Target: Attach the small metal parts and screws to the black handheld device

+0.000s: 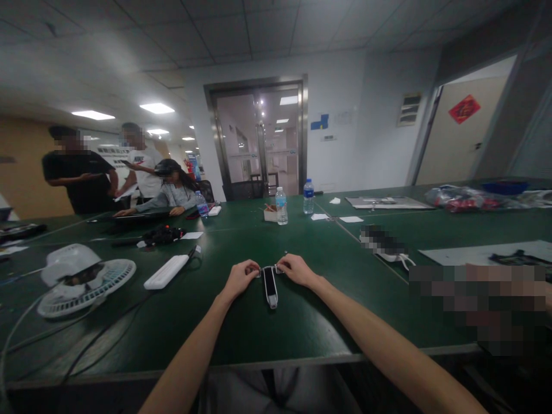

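Green table point(241, 339) runs toward glass doors point(259, 138).

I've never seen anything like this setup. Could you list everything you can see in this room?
Table: one, dark green, filling the foreground
Slim device: one, black and white, on the table between the hands
Desk fan: one, white, lying on the table, left
Oblong case: one, white, on the table beside the fan
Water bottles: three, clear, standing farther along the table
Seated person: one, grey top, beyond the table
Standing people: two, black and white tops, far left
Glass door: one, steel-framed, back wall
Red diamond sign: one, red, on a door, right
Left hand: one, bare, at the device's top end
Right hand: one, bare, at the device's top end
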`<state>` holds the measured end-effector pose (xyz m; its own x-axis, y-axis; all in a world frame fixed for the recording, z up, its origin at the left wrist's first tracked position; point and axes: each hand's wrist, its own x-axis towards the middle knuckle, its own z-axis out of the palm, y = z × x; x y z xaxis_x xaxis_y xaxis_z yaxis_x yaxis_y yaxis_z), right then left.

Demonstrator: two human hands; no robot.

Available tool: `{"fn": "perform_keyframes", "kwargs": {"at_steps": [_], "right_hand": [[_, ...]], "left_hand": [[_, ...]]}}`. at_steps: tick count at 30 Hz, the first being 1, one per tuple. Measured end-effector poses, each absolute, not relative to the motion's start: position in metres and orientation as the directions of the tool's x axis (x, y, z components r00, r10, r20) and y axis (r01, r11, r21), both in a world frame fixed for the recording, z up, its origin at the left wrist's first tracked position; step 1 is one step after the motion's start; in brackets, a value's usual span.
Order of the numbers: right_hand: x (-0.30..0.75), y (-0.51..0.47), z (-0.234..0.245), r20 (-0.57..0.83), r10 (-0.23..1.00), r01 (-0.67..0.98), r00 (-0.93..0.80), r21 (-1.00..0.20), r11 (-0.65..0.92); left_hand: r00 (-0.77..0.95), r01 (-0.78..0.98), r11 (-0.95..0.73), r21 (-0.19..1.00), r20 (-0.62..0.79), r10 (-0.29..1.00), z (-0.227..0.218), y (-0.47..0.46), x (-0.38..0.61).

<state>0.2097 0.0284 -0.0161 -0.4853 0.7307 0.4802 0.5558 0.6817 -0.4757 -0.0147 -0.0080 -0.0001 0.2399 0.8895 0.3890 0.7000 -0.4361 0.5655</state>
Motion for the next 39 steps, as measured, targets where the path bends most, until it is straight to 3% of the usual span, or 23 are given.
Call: {"fn": "perform_keyframes", "kwargs": {"at_steps": [5, 11, 21, 31, 39], "right_hand": [[0.209, 0.026, -0.015, 0.474, 0.766, 0.57, -0.433, -0.515, 0.641], [0.208, 0.026, -0.01, 0.469, 0.765, 0.606, -0.441, -0.473, 0.639], [0.206, 0.022, -0.005, 0.451, 0.825, 0.629, -0.34, -0.543, 0.556], [0.208, 0.023, -0.008, 0.415, 0.846, 0.601, -0.335, -0.597, 0.532], [0.208, 0.024, -0.008, 0.423, 0.825, 0.608, -0.374, -0.559, 0.563]], "left_hand": [[0.251, 0.702, -0.425, 0.571, 0.361, 0.898, 0.006, -0.012, -0.012], [0.261, 0.7, -0.416, 0.58, 0.334, 0.906, 0.01, -0.013, -0.011], [0.262, 0.703, -0.405, 0.585, 0.315, 0.912, 0.01, -0.012, -0.011], [0.256, 0.705, -0.402, 0.584, 0.319, 0.913, 0.01, -0.012, -0.011], [0.247, 0.709, -0.403, 0.58, 0.33, 0.911, 0.009, -0.014, -0.011]]}}
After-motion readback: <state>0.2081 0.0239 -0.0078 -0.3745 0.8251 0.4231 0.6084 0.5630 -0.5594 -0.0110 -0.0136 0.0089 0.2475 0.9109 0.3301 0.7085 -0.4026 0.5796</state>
